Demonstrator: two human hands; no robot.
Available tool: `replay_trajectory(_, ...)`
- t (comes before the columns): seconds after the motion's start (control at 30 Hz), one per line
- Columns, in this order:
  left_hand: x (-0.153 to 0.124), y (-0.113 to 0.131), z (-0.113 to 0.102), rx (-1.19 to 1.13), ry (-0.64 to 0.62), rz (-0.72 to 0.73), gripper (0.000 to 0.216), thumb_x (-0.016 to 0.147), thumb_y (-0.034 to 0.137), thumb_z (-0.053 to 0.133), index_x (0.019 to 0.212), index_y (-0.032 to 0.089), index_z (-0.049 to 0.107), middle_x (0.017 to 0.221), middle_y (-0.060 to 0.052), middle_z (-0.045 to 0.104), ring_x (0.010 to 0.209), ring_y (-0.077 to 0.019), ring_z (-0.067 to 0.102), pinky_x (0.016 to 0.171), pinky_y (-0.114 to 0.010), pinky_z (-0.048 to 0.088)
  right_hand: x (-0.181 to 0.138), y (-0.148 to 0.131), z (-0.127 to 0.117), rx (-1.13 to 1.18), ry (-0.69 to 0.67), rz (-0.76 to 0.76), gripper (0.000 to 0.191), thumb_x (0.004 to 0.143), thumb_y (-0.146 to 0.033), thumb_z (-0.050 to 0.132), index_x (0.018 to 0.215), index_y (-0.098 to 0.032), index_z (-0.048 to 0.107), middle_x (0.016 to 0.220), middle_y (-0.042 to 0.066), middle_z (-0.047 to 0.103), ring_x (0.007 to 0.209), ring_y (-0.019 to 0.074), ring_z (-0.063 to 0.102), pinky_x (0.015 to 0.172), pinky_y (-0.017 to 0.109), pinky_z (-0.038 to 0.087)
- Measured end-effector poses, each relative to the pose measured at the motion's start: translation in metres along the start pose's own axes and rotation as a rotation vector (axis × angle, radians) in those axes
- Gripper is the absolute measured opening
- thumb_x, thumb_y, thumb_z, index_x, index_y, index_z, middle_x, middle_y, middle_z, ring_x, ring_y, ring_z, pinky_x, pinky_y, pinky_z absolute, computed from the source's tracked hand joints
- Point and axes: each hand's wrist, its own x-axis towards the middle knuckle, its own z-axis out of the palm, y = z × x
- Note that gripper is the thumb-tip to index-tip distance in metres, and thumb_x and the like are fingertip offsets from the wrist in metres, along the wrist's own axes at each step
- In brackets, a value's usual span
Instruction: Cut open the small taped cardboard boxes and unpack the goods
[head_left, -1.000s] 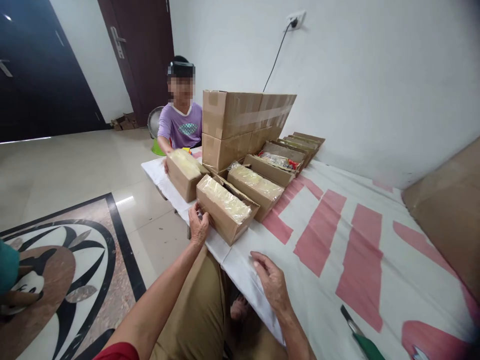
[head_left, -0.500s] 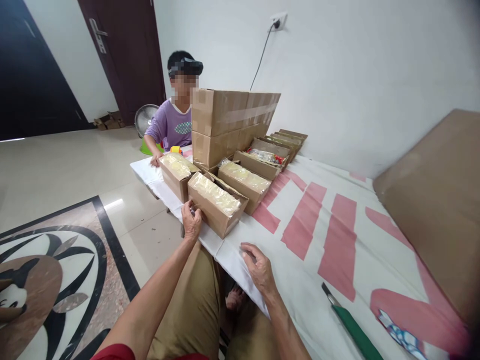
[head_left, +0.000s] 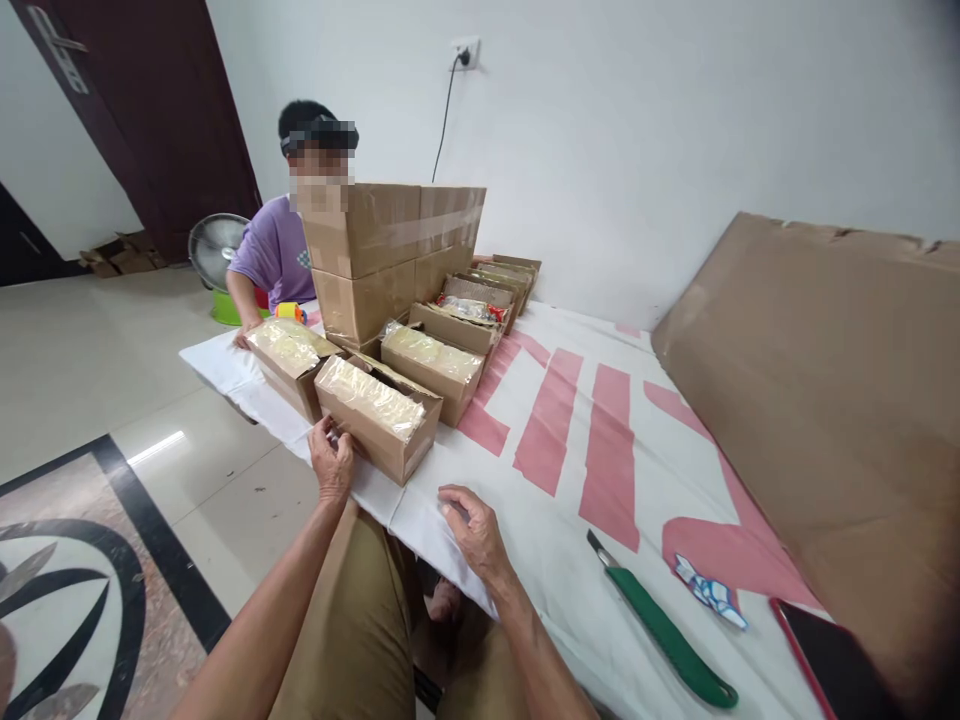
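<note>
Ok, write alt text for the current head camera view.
A person's left hand is at the lower edge of a cardboard box holding a yellowish plastic-wrapped pack, with the right hand near the tablecloth edge. A green-handled utility knife and red-edged phone lie to the right; a co-worker in purple is partly behind stacked taped cartons.

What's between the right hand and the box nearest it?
Just white cloth lies between the right hand and the box, in the head view.

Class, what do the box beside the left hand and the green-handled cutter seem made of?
Box: probably matt cardboard, by its dull brown sides and rough edges. Cutter handle: likely smooth plastic, evenly green; blade: probably metal, silvery near the handle.
</note>
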Motion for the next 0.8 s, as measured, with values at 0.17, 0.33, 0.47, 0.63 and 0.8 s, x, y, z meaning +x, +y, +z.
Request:
replay_trajectory(0.17,-0.0002,-0.0003,-0.0015,0.012,-0.001,0.003,0.043,0.079,0.021,0.06,0.122,0.019,0.064,0.118,-0.011,0.062,0.115,-0.0255,0.064,0.1,-0.042,0.055,-0.0006,-0.0006,0.0002,0.002,0.005,-0.023,0.022,0.084,-0.023,0.059,0.097,-0.023,0.078,0.106,0.007,0.081,0.102,0.0226,0.075,0.094,0.035,0.059)
replay_trajectory(0.33,-0.0005,-0.0003,-0.0028,0.017,-0.002,0.004,0.044,0.078,0.022,0.06,0.122,0.02,0.064,0.117,-0.009,0.062,0.114,-0.0242,0.064,0.102,-0.042,0.054,-0.0019,-0.0034,0.0002,-0.003,0.011,-0.03,0.022,0.084,-0.021,0.059,0.096,-0.024,0.077,0.104,0.006,0.08,0.101,0.0223,0.075,0.094,0.035,0.058)
replay_trajectory(0.47,-0.0013,0.0007,-0.0036,0.018,-0.008,0.001,0.044,0.078,0.022,0.06,0.122,0.019,0.064,0.118,-0.009,0.061,0.114,-0.0249,0.064,0.101,-0.043,0.054,-0.0031,-0.0051,0.0006,-0.012,0.01,-0.026,0.023,0.084,-0.021,0.058,0.097,-0.024,0.077,0.106,0.006,0.08,0.102,0.0223,0.075,0.095,0.036,0.058)
replay_trajectory(0.63,-0.0008,0.0031,-0.0045,0.032,-0.003,-0.007,0.044,0.077,0.023,0.059,0.121,0.018,0.064,0.118,-0.01,0.061,0.114,-0.0251,0.064,0.101,-0.043,0.054,-0.0033,-0.0056,0.0008,-0.017,0.001,-0.018,0.023,0.084,-0.021,0.058,0.097,-0.024,0.077,0.106,0.005,0.08,0.103,0.0223,0.074,0.096,0.036,0.058)
replay_trajectory(0.8,0.0001,0.0033,-0.0038,0.044,0.001,-0.009,0.044,0.079,0.023,0.059,0.122,0.018,0.063,0.118,-0.01,0.062,0.113,-0.0243,0.065,0.099,-0.04,0.055,-0.0028,-0.0049,-0.0001,-0.014,-0.022,-0.013,0.023,0.086,-0.024,0.057,0.099,-0.024,0.077,0.109,0.007,0.08,0.105,0.0236,0.074,0.099,0.038,0.057)
